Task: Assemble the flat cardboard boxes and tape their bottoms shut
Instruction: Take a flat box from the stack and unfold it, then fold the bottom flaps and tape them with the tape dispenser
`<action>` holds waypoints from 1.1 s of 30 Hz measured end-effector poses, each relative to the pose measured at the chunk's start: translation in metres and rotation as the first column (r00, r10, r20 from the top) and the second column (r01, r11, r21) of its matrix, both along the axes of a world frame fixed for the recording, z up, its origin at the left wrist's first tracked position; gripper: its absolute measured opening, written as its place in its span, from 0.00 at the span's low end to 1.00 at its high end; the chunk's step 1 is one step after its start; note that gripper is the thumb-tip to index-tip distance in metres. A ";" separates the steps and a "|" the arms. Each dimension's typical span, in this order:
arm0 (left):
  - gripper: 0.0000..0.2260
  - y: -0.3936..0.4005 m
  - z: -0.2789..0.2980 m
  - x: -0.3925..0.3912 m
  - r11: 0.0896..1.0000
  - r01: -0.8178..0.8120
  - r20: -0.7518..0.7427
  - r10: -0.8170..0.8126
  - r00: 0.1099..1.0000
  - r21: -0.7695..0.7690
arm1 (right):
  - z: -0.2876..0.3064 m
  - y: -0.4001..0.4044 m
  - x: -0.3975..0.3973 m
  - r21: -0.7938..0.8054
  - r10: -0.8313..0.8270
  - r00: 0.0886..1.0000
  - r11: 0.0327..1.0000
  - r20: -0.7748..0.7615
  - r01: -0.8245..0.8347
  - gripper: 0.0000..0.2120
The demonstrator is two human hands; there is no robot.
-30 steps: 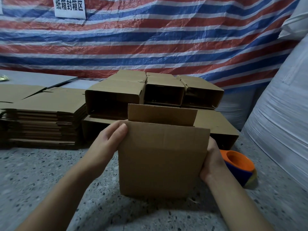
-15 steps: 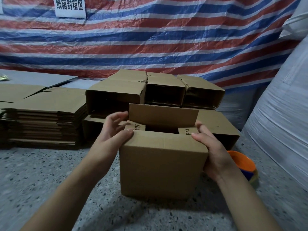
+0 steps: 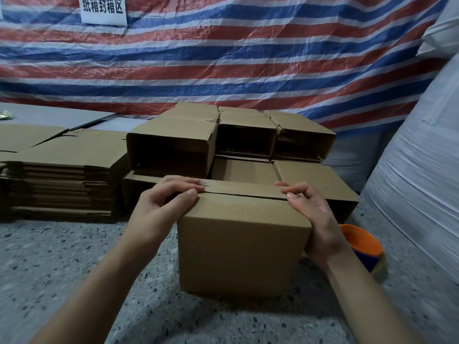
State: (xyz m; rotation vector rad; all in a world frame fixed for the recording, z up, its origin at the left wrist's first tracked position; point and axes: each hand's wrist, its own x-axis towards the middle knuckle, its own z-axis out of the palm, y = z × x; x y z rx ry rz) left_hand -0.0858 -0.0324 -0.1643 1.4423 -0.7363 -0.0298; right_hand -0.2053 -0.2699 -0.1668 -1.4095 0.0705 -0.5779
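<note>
A brown cardboard box (image 3: 243, 247) stands upright on the speckled floor in front of me. Its two long top flaps are folded down and meet at a narrow seam. My left hand (image 3: 164, 204) grips the box's top left corner, thumb on the near flap and fingers curled onto the far flap. My right hand (image 3: 318, 219) wraps the top right corner, palm against the side wall, thumb and fingers on the flaps. An orange and blue tape roll (image 3: 362, 247) lies on the floor just right of the box, partly behind my right wrist.
A stack of flat cardboard boxes (image 3: 64, 175) sits at the left. Several assembled boxes (image 3: 171, 150) lie piled right behind the one I hold. A large white sack (image 3: 422, 182) fills the right side. A striped tarp (image 3: 248, 58) with a white sign (image 3: 103, 8) hangs behind.
The far flap that stood upright has been folded down, after the short side flaps. Both hands moved from the box's sides onto its top corners, closing the flaps.
</note>
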 end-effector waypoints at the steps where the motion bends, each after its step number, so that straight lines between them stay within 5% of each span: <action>1: 0.05 0.000 0.001 -0.001 1.000 -0.014 0.008 0.014 1.000 0.013 | -0.001 0.000 0.000 -0.008 -0.012 1.000 1.000 0.000 0.012 0.03; 6: 0.07 0.008 0.019 -0.005 0.979 -0.081 0.115 0.060 0.992 0.188 | 0.001 0.005 -0.001 -0.042 -0.034 0.999 0.999 -0.005 0.034 0.02; 9: 0.08 0.009 0.038 -0.010 0.886 -0.270 0.381 0.116 0.917 0.378 | 0.000 0.004 0.000 -0.047 -0.048 0.999 0.998 -0.010 0.047 0.05; 12: 0.20 -0.007 0.057 -0.030 0.812 -0.323 0.600 -0.041 0.799 0.486 | 0.001 0.006 0.002 -0.040 -0.054 0.998 0.998 -0.021 0.053 0.05; 16: 0.38 -0.033 0.061 -0.047 0.604 -0.387 0.658 -0.322 0.681 0.697 | 0.004 0.008 0.000 -0.004 -0.033 0.999 0.999 0.003 0.033 0.07; 18: 0.39 -0.039 0.054 -0.047 0.533 -0.438 0.670 -0.389 0.633 0.724 | 0.004 0.011 0.000 -0.017 -0.051 0.999 0.999 -0.001 0.051 0.10; 22: 0.36 -0.039 0.045 -0.043 0.567 -0.486 0.731 -0.362 0.579 0.665 | 0.012 -0.003 -0.003 -0.006 0.058 0.990 0.998 -0.126 -0.059 0.07; 24: 0.36 -0.039 0.046 -0.042 0.578 -0.472 0.727 -0.358 0.586 0.666 | 0.020 -0.024 -0.006 -0.144 0.051 0.965 0.985 -0.257 -0.090 0.08; 26: 0.35 -0.040 0.048 -0.042 0.573 -0.462 0.716 -0.368 0.593 0.677 | 0.021 -0.050 -0.009 -0.498 -0.269 0.888 0.865 -0.372 0.053 0.08; 28: 0.36 -0.039 0.048 -0.042 0.572 -0.463 0.717 -0.373 0.589 0.677 | 0.011 -0.073 -0.014 -0.829 -0.619 0.683 0.558 -0.388 0.035 0.13; 30: 0.38 -0.039 0.048 -0.042 0.577 -0.465 0.723 -0.371 0.583 0.671 | -0.005 -0.087 -0.022 -0.914 -0.777 0.488 0.385 -0.397 -0.130 0.22; 33: 0.40 -0.039 0.047 -0.042 0.578 -0.457 0.717 -0.373 0.589 0.676 | -0.031 -0.094 -0.033 -0.911 -0.841 0.358 0.348 -0.407 -0.219 0.31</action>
